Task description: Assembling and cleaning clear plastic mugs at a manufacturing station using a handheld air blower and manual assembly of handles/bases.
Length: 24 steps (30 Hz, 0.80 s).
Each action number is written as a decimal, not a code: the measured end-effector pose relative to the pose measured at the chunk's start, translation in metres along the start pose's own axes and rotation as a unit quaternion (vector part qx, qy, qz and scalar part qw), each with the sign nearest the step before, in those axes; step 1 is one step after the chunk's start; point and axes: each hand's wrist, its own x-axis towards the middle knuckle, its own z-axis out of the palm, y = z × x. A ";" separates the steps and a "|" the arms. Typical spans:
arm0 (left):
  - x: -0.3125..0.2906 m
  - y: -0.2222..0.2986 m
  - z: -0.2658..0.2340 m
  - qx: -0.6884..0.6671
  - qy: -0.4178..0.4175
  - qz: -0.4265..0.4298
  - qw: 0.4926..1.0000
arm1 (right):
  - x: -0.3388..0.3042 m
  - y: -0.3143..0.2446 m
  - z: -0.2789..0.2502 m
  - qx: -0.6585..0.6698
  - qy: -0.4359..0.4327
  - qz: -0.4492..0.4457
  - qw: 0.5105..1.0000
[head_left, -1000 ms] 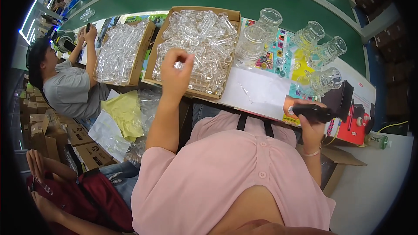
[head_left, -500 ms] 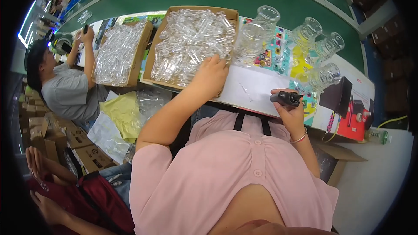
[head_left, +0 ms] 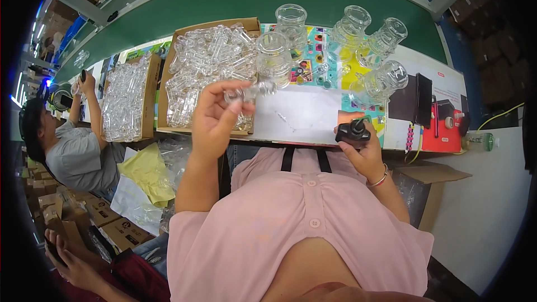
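Observation:
My left hand (head_left: 215,120) is raised at the front right corner of the cardboard tray, fingers closed around a small clear tube-shaped piece (head_left: 251,92) that looks slightly blurred. Behind and beneath it, the tray (head_left: 163,100) is heaped with similar clear pieces (head_left: 210,59). My right hand (head_left: 363,151) grips a black handheld tool with a narrow tip (head_left: 353,128) over the table's front edge. Between the hands lies a white sheet (head_left: 302,109) with a few thin clear bits on it. Just beyond stand two clear glass vessels, a nearer one (head_left: 274,61) and a farther one (head_left: 292,22).
More clear vessels (head_left: 380,81) stand at the right on a colourful printed sheet. Past them lie a dark phone-like slab (head_left: 423,98) and a red box (head_left: 447,134). A second filled tray (head_left: 127,100) is on the left, where a co-worker (head_left: 72,151) sits. Another person's hand (head_left: 70,260) shows lower left.
My left hand has come out of the tray, lifting a clear piece. The black tool in my right hand has turned its tip upward. The whole view has shifted slightly.

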 end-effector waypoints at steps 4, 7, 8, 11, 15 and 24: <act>-0.009 -0.016 0.006 -0.005 0.020 0.019 1.000 | -0.001 -0.007 -0.001 -0.013 -0.019 -0.040 0.999; -0.013 -0.016 0.013 0.053 0.046 0.047 0.996 | -0.002 -0.009 -0.007 -0.032 -0.027 -0.063 0.997; -0.014 -0.015 0.015 0.109 0.057 0.076 0.990 | -0.002 -0.009 -0.010 -0.060 -0.034 -0.085 0.994; -0.018 -0.017 0.017 0.197 -0.009 0.118 0.973 | -0.012 -0.006 -0.017 -0.046 -0.007 -0.056 0.997; -0.021 -0.017 0.029 0.086 0.005 0.051 0.995 | -0.016 -0.010 -0.023 0.053 -0.001 -0.044 0.998; -0.018 -0.011 0.047 -0.113 -0.054 0.000 0.992 | -0.003 -0.046 -0.063 -0.029 0.119 -0.164 0.979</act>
